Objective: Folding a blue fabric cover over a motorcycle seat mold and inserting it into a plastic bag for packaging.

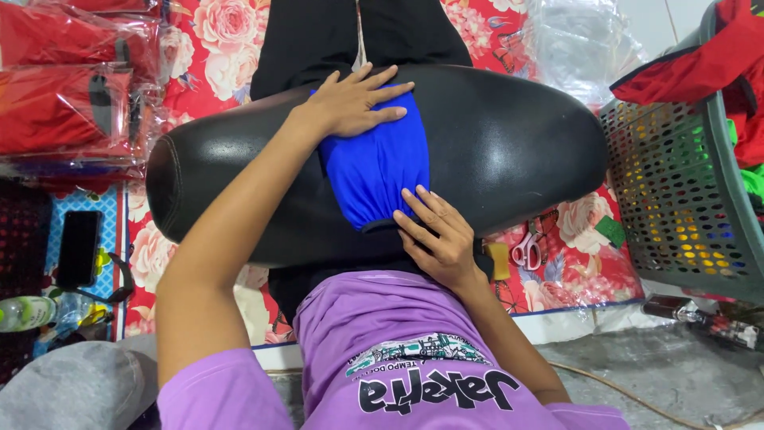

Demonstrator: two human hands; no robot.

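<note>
- A long black seat [509,151] lies across the view, its long axis running left to right, over a red floral mat [215,40].
- A blue cloth [378,171] is draped over the seat's middle, its long axis running from the far side toward the person.
- The left hand [354,103] reaches across from the left, palm down and fingers spread flat on the cloth's far end.
- The right hand [438,239] presses the cloth's near gathered edge, fingers extended and slightly curled, not grasping.
- Scissors [527,248] lie on the mat beside a grey perforated basket [676,199].
</note>
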